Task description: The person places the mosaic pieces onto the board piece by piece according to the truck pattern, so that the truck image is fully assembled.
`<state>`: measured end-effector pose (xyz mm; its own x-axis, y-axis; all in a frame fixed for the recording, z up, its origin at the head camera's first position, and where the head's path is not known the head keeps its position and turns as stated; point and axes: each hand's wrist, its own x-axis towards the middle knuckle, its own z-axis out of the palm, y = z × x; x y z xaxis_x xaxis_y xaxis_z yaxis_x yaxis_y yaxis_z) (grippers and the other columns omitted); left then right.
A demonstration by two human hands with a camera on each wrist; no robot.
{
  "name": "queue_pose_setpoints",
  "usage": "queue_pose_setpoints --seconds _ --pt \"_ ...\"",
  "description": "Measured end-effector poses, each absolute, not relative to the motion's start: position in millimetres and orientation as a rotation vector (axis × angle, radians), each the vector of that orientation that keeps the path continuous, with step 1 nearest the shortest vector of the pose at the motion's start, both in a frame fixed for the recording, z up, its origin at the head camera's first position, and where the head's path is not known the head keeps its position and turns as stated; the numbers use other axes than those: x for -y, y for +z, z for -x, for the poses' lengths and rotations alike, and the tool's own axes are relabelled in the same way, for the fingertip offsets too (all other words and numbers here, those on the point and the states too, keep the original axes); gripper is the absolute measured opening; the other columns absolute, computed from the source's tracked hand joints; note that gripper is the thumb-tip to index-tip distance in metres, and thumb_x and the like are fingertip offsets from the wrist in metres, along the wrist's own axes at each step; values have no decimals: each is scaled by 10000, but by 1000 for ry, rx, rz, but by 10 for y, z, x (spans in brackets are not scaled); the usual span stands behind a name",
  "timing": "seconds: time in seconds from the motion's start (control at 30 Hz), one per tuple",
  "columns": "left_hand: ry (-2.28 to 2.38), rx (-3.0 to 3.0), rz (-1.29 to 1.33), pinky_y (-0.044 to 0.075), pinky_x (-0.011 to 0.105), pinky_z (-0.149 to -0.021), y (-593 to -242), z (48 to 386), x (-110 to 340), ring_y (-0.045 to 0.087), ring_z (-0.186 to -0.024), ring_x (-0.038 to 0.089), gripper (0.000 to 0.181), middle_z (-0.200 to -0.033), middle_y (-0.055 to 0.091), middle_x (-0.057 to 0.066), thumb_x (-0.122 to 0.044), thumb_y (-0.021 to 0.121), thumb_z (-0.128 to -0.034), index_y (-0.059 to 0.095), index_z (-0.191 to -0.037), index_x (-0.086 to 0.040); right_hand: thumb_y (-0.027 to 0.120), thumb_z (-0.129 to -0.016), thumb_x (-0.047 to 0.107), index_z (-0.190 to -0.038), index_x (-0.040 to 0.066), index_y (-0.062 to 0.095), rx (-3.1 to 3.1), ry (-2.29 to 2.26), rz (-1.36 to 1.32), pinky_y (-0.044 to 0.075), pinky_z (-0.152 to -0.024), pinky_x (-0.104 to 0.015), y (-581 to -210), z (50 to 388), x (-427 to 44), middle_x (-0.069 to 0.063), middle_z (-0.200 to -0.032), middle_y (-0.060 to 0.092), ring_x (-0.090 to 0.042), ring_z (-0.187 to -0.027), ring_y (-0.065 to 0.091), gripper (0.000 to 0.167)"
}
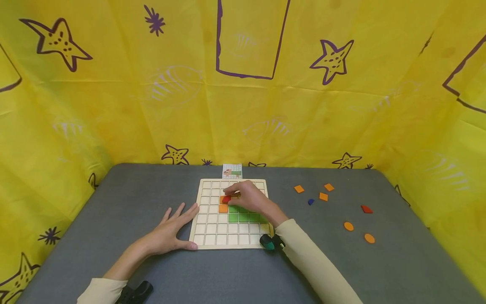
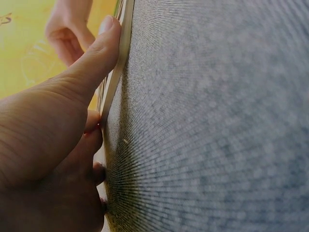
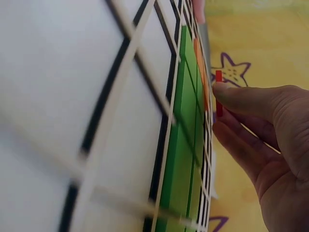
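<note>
1. Holding red tile (image 1: pixel 226 199) in right hand (image 1: pixel 250 198), pinched narrow between thumb and fingers.
2. Hovering just above board (image 1: pixel 222 228), partly over orange tiles (image 1: pixel 223 208), beside green tiles (image 1: pixel 243 217). Looks slightly off the surface in right wrist view, roughly parallel to it.
3. Resting left hand (image 1: pixel 167 234) on board's left edge, fingers spread wide, thumb at near left corner, gripping nothing. Keep light pressure there to stop any slide.
4. Check target cell against card (image 1: pixel 232 171); too small here to read for sure.
5. Square the tile to the ridges, then lower straight down. Likely to catch on a ridge if tilted.
6. Avoid bumping the 2 orange tiles visible at left.
7. Release only once seated, then tap flat with 1 fingertip.
8. Watch wrist mount (image 1: pixel 268 242) at near right corner; could snag or drag the board.
</note>
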<state>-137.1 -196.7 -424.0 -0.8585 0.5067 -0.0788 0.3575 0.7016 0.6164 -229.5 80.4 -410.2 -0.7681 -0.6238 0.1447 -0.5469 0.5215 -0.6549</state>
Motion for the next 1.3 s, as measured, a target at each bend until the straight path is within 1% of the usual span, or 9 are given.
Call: queue_pose_setpoints --seconds 0.17,0.33,0.67,0.87,1.1,1.3 --pt "867 -2672 -672 -83 661 -1105 -4269 1378 1974 24 -1463 478 1095 -1617 203 122 -566 784 -715 267 -1555 -90 770 -842 77 -1174 5 708 -2677 -1002 1037 521 -900 -245 -4085 2324 -660 -80 -1155 710 -178 -1056 671 345" --pt "870 -2670 -666 -89 654 -1108 -4292 1383 1978 23 -1465 473 1097 -1618 205 113 -569 787 -709 272 -1555 -97 758 -852 63 -1184 30 710 -2685 -954 1040 515 -894 -228 -4093 2348 -558 -58 -1167 707 -142 -1040 666 337" --pt "884 -2671 -695 -75 669 -1101 -4260 1374 1970 35 -1457 490 1085 -1614 209 133 -551 787 -720 272 -1553 -83 744 -857 37 -1163 41 725 -2727 -875 1088 501 -826 -183 -4105 2342 -448 -42 -1100 729 -125 -963 656 307" --pt "880 -2674 -681 -79 666 -1103 -4244 1371 1969 32 -1460 485 1084 -1615 210 127 -547 790 -720 273 -1553 -85 753 -858 69 -1164 56 728 -2732 -861 1079 498 -787 -170 -4100 2333 -445 -26 -1079 733 -94 -889 641 306" --pt "887 -2684 -698 -72 670 -1101 -4247 1362 1975 41 -1458 487 1083 -1613 216 128 -558 785 -720 278 -1551 -83 715 -896 88 -1149 66 736 -2739 -868 1070 510 -856 -202 -4082 2332 -450 -19 -1106 728 -100 -989 661 255" --pt "880 -2687 -690 -75 663 -1105 -4276 1373 1980 40 -1462 478 1090 -1614 215 121 -560 788 -714 276 -1552 -86 692 -911 77 -1167 61 727 -2730 -888 1043 514 -883 -217 -4037 2317 -481 -21 -1115 727 -111 -1015 673 259"
